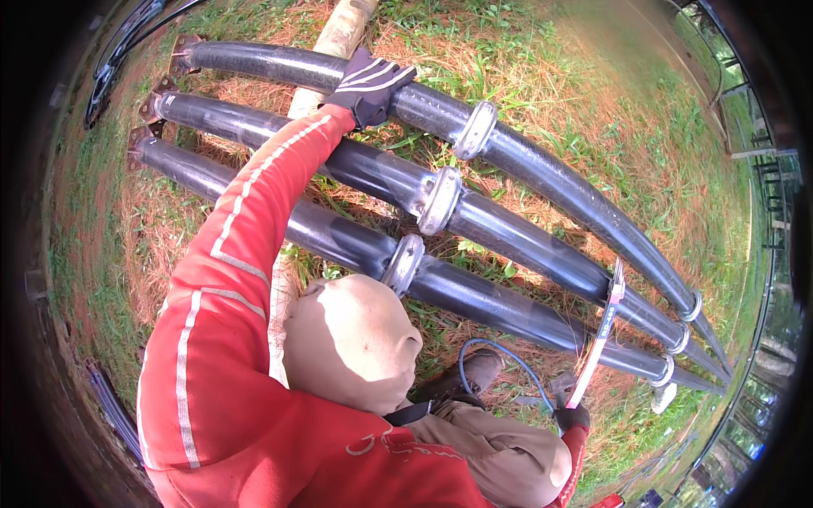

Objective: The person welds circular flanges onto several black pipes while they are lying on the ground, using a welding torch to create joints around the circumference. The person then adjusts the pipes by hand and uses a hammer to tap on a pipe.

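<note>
Three long black pipes lie side by side, each with a silver collar partway along. Over the far pipe (262, 63) my left hand (370, 87), in a dark glove with pale stripes, is closed from above. My right hand (572, 418), also dark-gloved, is low on the right. Its fingers are closed round a long, narrow tool with a pink-and-white handle (586, 377); the exact kind of tool is unclear. The tool's rough far end reaches the middle pipe (525, 237). The near pipe (500, 306) passes under the handle.
A pale log (343, 32) runs beneath the pipes. Brown brackets (182, 52) cap their left ends. A blue hose (508, 349) curves near my boot (474, 372). Dark cables (114, 63) lie at upper left. Grass and dry needles cover the ground; a fence and trees stand far right.
</note>
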A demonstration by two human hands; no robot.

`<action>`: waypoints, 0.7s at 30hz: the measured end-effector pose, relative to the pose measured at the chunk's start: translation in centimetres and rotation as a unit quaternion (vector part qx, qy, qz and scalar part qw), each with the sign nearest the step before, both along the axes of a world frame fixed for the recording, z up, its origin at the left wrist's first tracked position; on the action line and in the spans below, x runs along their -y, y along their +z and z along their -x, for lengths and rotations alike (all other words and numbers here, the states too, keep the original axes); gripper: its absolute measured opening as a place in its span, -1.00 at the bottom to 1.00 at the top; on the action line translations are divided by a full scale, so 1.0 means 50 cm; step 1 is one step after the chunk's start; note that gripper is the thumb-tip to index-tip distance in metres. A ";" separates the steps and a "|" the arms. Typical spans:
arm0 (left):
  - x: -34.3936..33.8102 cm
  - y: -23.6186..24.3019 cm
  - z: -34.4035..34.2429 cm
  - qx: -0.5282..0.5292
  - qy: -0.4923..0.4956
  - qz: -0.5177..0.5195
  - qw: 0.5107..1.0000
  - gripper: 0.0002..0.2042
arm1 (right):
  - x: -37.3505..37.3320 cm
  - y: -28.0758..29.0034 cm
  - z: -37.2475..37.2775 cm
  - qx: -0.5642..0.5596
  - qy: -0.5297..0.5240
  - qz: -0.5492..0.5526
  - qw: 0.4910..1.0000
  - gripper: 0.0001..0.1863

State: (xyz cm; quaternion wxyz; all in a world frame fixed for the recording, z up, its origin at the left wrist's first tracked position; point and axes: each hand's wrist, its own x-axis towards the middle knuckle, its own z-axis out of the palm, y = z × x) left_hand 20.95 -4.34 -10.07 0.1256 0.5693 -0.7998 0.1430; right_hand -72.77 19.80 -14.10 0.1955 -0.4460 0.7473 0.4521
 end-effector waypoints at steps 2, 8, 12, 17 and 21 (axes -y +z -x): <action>0.011 0.003 0.004 0.002 -0.001 0.005 1.000 -0.37 | -0.031 0.016 0.003 0.065 0.029 -0.011 0.997 -0.31; 0.003 -0.001 -0.009 0.012 0.009 0.015 1.000 -0.34 | -0.119 0.132 -0.011 -0.046 -0.226 0.268 0.935 -0.40; 0.005 -0.004 -0.003 0.016 0.010 0.021 1.000 -0.33 | -0.055 0.281 -0.089 0.165 -0.383 0.551 0.723 -0.56; 0.006 -0.004 -0.017 0.015 0.016 0.019 1.000 -0.30 | 0.167 0.441 -0.449 0.422 -0.259 0.612 0.617 -0.64; 0.010 0.035 -0.013 0.017 0.020 -0.025 0.999 -0.28 | 0.338 0.499 -0.611 0.516 -0.168 0.434 0.719 -0.73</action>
